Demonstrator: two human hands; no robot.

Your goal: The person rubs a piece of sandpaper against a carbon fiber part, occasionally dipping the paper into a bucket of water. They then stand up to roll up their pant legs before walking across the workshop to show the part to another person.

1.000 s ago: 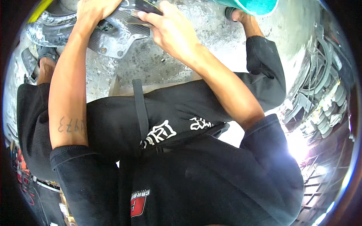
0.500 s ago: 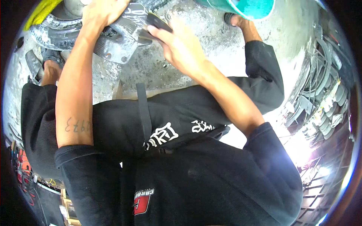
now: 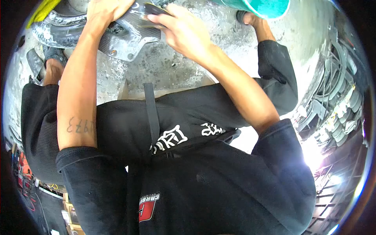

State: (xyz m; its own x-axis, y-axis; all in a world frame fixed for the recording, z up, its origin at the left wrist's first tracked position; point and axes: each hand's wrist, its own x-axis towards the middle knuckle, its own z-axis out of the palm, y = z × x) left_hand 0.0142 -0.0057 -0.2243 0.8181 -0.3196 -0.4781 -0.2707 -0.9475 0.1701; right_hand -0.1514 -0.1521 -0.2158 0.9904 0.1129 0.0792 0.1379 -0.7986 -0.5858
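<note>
At the top of the head view, a dark sanding block (image 3: 157, 10) with a thin sheet along its edge is held in my right hand (image 3: 188, 35), fingers and thumb closed round it. The block lies over a dark woven carbon-fibre part (image 3: 125, 49), wet and streaked with whitish residue, with holes in its near flange. My left hand (image 3: 105, 11) rests on the part's left side; its fingertips run out of the frame, so their grip is hidden. Beneath and left of the part is a black tyre-like ring (image 3: 58, 33) smeared with white.
A teal bucket (image 3: 270, 8) stands at the upper right, near my foot. A yellow cloth (image 3: 39, 15) lies at the upper left. Many dark curved pieces (image 3: 333, 102) are piled along the right. The concrete floor (image 3: 164, 68) is wet and stained.
My right hand and the block have shifted slightly up and left across the part. The part sits a little higher in view; my left hand stays on it.
</note>
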